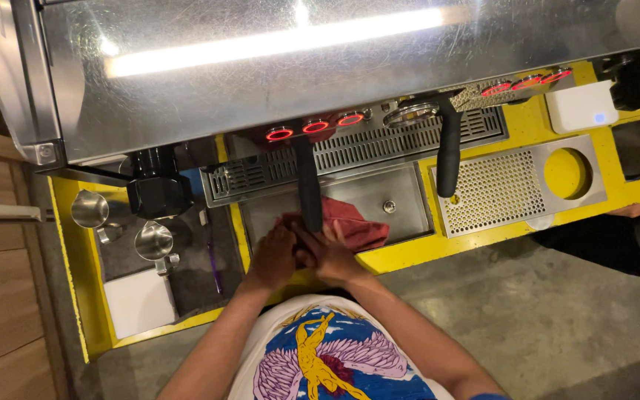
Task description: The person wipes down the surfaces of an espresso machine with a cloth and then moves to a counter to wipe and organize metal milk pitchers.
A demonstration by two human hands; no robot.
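Our hands sit close together at the counter's front edge, our left hand (274,255) and right hand (327,254) under the black portafilter handle (309,189), which juts out above them and blocks a straight lift. The red cloth (353,222) fills the steel drip tray (401,194) to our right. A second black handle (449,152) bars the way further right. To our left, two steel pitchers (155,243) crowd the mat.
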